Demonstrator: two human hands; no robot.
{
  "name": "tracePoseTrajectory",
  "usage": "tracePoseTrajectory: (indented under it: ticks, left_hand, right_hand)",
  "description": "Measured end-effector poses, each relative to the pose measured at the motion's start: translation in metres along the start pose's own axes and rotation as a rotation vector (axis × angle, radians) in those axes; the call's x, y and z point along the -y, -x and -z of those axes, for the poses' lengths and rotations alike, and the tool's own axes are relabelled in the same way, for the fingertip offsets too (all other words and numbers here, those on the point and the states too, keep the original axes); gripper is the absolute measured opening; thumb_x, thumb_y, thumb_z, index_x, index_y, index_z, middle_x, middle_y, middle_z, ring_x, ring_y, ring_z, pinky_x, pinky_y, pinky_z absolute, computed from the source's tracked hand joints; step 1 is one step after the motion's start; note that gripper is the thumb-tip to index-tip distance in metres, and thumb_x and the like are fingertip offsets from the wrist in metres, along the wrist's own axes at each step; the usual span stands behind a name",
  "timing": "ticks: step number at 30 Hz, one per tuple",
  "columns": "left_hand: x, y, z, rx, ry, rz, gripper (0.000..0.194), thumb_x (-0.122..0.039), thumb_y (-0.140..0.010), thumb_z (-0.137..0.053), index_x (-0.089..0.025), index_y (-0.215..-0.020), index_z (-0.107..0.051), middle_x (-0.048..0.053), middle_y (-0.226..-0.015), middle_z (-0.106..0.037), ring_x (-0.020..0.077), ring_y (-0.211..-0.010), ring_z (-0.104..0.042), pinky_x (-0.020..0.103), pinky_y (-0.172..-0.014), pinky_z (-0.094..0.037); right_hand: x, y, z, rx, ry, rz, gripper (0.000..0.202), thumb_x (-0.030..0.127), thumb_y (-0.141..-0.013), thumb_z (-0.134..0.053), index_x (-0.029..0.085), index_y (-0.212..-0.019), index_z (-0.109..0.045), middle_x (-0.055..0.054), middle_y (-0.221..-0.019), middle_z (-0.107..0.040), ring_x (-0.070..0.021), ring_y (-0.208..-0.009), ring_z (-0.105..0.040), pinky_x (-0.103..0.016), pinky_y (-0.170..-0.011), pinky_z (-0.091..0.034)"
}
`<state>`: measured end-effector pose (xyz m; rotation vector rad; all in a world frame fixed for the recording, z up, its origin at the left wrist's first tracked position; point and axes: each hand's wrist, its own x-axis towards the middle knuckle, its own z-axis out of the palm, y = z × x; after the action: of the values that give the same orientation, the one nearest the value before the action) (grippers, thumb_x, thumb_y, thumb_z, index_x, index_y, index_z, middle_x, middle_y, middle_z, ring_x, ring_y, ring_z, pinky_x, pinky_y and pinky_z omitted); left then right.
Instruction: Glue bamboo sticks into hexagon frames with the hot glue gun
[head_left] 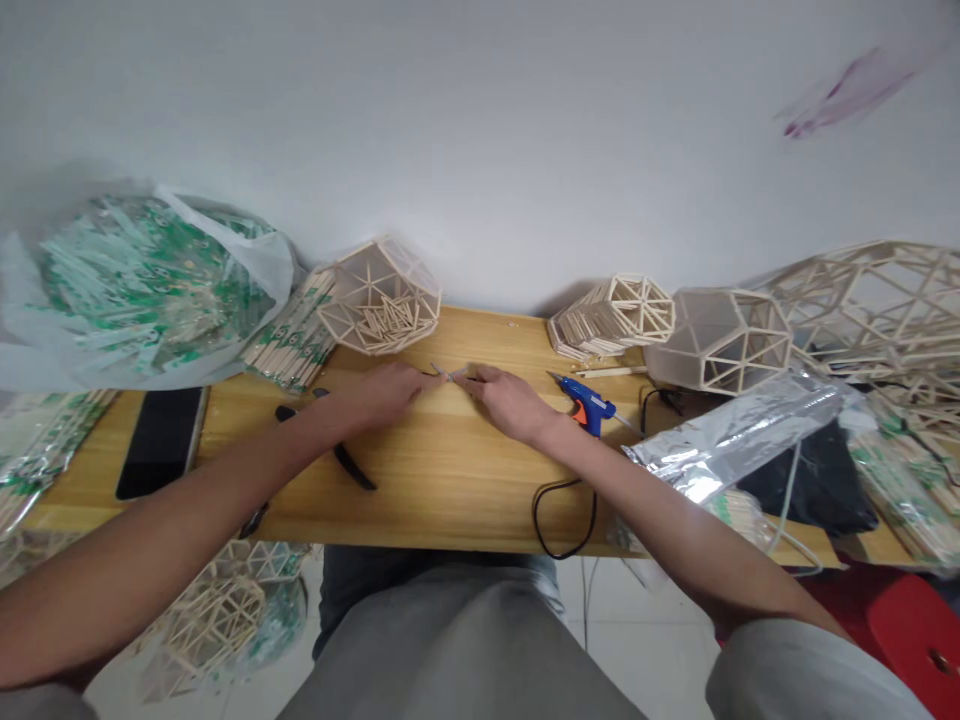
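Over the middle of the wooden table [420, 500], my left hand [397, 393] and my right hand [504, 398] almost meet. Both hands have their fingers closed around a small thin item [448, 376] between them, too small to make out. A blue glue gun [591, 400] with an orange trigger lies just right of my right hand. Black-handled pliers [351, 464] rest partly under my left forearm. Behind my left hand stands a wooden lattice bowl [379, 300] with short sticks [394, 320] inside.
Packed sticks [292, 335], a bag of green-printed wrappers [165, 290] and a phone [161, 440] are on the left. Lattice pieces [724, 340], a stack of frames [611, 315] and silver packaging [742, 440] occupy the right. A black cable [564, 552] loops near the front edge.
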<state>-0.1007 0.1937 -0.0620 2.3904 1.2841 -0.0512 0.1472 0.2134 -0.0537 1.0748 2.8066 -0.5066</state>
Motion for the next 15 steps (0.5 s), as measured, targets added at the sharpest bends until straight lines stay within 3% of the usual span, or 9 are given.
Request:
tracePoseTrajectory:
  ticks: [6,11,15]
  left_hand:
    - [0.000,0.010,-0.007,0.058,-0.021,-0.023,0.059,-0.011,-0.096,-0.047,-0.027,-0.151,-0.060,0.009,-0.120,-0.081,0.0238,-0.106,-0.077,0.033,-0.092,-0.056]
    - [-0.004,0.003,-0.003,0.065,-0.105,0.082,0.065,-0.007,-0.093,-0.046,-0.023,-0.156,-0.056,0.012,-0.123,-0.080,0.0258,-0.110,-0.076,0.035,-0.096,-0.055]
    - [-0.008,0.008,-0.006,0.093,-0.057,0.052,0.064,-0.009,-0.096,-0.047,-0.027,-0.156,-0.056,0.011,-0.127,-0.080,0.0247,-0.111,-0.076,0.034,-0.096,-0.055]
  right_hand:
    - [0.012,0.011,-0.006,0.011,0.026,0.037,0.055,0.003,-0.103,-0.048,0.015,-0.157,-0.055,-0.019,-0.132,-0.069,-0.0276,-0.123,-0.066,-0.040,-0.109,-0.051]
    - [0.009,0.003,-0.002,0.017,0.057,-0.032,0.055,0.004,-0.105,-0.045,0.015,-0.158,-0.053,-0.018,-0.131,-0.069,-0.0281,-0.122,-0.066,-0.040,-0.108,-0.052]
    - [0.011,0.010,-0.003,0.017,0.009,0.007,0.056,0.002,-0.104,-0.048,0.015,-0.157,-0.054,-0.017,-0.131,-0.068,-0.0252,-0.121,-0.067,-0.035,-0.107,-0.051]
